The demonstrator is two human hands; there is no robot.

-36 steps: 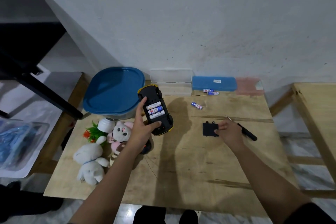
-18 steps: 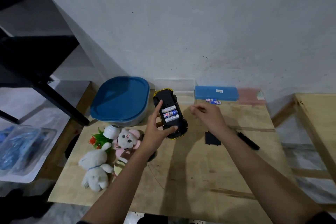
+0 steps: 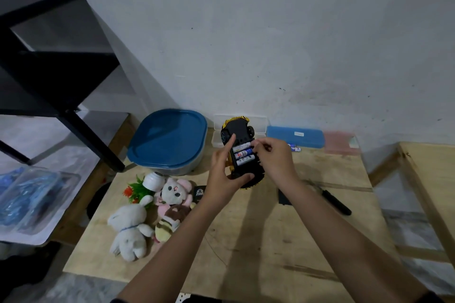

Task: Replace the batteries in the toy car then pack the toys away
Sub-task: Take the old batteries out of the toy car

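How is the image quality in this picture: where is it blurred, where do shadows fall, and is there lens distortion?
Head view: the pink case at the wall is smeared by blur; the batteries in the toy car read fairly sharp. Both forearms cast dark shadows on the wooden table. The wide lens bows the black shelf at left. No glare.

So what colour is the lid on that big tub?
Dark blue lid, clearest in the head view.

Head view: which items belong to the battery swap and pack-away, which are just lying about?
Job:
toy car, in left hand
right hand at batteries
battery cover
screwdriver
loose batteries
plush toys
blue-lidded tub

Lying about:
blue case
black shelf
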